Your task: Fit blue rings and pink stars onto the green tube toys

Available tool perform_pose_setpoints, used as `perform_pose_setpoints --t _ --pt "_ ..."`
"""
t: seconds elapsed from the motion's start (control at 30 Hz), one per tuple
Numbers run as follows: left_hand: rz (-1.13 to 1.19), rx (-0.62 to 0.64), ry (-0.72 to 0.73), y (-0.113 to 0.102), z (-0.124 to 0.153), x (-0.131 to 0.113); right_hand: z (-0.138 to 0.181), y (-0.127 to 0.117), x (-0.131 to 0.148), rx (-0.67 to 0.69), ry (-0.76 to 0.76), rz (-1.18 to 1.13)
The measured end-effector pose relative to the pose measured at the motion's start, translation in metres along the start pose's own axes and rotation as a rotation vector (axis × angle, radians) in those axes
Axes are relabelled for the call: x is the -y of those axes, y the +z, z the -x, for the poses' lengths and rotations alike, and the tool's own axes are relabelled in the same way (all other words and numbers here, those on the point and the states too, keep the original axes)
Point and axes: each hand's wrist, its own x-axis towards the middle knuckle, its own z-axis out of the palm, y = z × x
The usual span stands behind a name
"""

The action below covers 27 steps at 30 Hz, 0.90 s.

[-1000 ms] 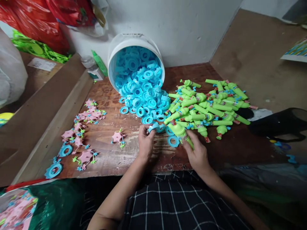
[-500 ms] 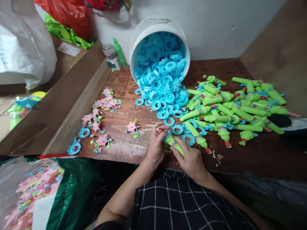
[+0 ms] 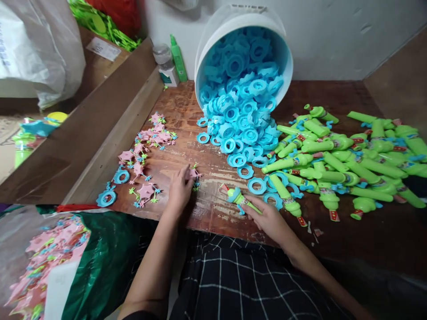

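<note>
Fingers of the right hand (image 3: pixel 271 218) close round the handle of a green plastic toy (image 3: pixel 245 201) near the table's (image 3: pixel 210 215) front edge, its blue collar (image 3: pixel 236 194) and striped tip (image 3: pixel 224 188) pointing leftward, while the left hand's (image 3: pixel 179 190) fingers lie at a pink star (image 3: pixel 193 173), gripping or not I cannot tell. The toy looks light, stiff and slick, best held by its handle, sparing the thin tip. Beyond lie blue rings (image 3: pixel 251 171), similar toys (image 3: pixel 333 178) heaped rightward, and a tipped white bucket (image 3: pixel 288 66).
</note>
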Motion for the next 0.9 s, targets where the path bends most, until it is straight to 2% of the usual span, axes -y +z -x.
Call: perform_pose_setpoints --t 0.1,0.23,0.4,0.63,0.9 --pt "0.153 0.127 0.018 0.007 0.015 -0.014 -0.002 -0.007 -0.001 -0.003 -0.050 0.068" --pt "0.337 0.253 0.140 0.037 0.044 -0.046 0.006 -0.021 -0.004 0.035 -0.109 0.170" --pt "0.345 0.264 0.224 0.063 0.055 -0.048 0.024 -0.041 -0.006 0.018 -0.038 0.294" --pt "0.344 0.313 0.249 0.059 0.048 -0.042 0.023 -0.036 0.008 -0.072 -0.181 0.371" --pt "0.362 0.380 0.239 0.057 0.044 -0.040 0.020 -0.029 0.004 -0.053 -0.222 0.467"
